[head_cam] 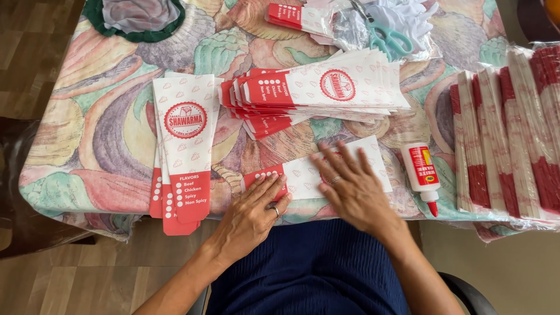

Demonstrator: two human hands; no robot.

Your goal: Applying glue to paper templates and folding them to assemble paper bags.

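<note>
On the fruit-patterned tablecloth, the flat red-and-white paper sleeve is pressed under the open, flat left hand and right hand, nothing grasped; firm, even smoothing along the fold would serve best.

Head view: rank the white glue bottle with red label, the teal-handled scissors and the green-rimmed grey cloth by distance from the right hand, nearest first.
1. White glue bottle with red label: lying just to the right of the right hand, near the table edge.
2. Teal-handled scissors: at the far edge, above and slightly right of the hand.
3. Green-rimmed grey cloth: far left corner, clearly the farthest.
</note>
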